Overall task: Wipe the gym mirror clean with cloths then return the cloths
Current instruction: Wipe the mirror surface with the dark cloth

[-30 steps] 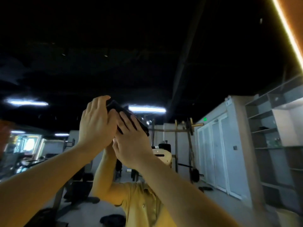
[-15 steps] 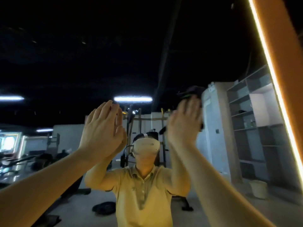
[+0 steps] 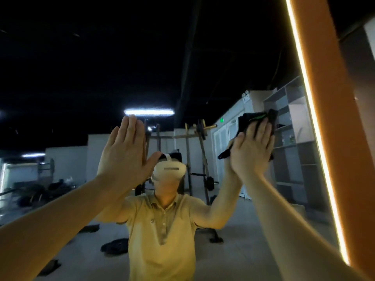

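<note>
Right hand [image 3: 251,148] flat, fingers straight, presses dark cloth [image 3: 247,119] on mirror [image 3: 81,78] near lit right edge. Cloth mostly hidden behind hand. Green mark on cloth unreadable. Left hand [image 3: 125,153] flat, fingers straight, empty, perhaps touching glass.

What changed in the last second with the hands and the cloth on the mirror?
The hands parted. The left hand let go of the dark cloth. The right hand swept it rightward across the mirror toward the lit edge, flat fingers pressing it to the glass. The left hand stayed raised and flat, now holding nothing.
</note>
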A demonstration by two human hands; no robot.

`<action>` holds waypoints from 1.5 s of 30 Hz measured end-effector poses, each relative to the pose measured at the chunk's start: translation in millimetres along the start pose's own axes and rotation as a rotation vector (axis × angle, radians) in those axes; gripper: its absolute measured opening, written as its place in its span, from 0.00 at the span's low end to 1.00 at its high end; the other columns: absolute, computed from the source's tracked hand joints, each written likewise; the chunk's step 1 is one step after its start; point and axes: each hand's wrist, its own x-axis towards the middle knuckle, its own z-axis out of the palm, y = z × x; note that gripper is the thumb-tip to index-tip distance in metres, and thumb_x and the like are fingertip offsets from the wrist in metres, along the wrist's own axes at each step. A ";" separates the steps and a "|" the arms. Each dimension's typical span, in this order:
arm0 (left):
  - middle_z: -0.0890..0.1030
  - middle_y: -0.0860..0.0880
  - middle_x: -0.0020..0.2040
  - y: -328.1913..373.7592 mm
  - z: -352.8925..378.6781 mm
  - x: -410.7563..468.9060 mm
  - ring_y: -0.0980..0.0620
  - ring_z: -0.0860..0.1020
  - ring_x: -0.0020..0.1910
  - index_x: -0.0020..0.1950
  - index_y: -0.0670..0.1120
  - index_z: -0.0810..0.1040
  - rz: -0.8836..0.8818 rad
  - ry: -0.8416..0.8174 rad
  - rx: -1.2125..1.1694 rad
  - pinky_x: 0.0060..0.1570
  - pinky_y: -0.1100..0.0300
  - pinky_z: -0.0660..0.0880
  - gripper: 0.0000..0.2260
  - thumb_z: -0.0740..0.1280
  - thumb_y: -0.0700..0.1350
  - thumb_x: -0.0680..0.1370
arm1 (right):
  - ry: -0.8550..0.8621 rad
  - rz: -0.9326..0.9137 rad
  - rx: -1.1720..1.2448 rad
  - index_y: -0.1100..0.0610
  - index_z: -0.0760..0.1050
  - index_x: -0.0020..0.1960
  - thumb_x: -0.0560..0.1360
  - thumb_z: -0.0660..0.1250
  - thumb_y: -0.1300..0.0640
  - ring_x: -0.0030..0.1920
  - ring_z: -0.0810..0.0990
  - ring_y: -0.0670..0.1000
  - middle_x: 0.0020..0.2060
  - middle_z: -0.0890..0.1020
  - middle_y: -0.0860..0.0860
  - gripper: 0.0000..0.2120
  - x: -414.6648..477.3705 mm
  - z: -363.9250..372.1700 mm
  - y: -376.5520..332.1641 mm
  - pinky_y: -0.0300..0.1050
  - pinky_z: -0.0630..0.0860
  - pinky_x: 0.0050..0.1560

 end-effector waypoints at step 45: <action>0.44 0.37 0.85 108.3 72.3 -164.5 0.39 0.44 0.85 0.84 0.34 0.44 0.043 0.114 -0.301 0.83 0.40 0.42 0.44 0.54 0.66 0.83 | -0.402 -0.902 0.024 0.54 0.55 0.84 0.86 0.52 0.50 0.84 0.51 0.56 0.83 0.56 0.55 0.28 -317.3 8.3 128.3 0.58 0.48 0.83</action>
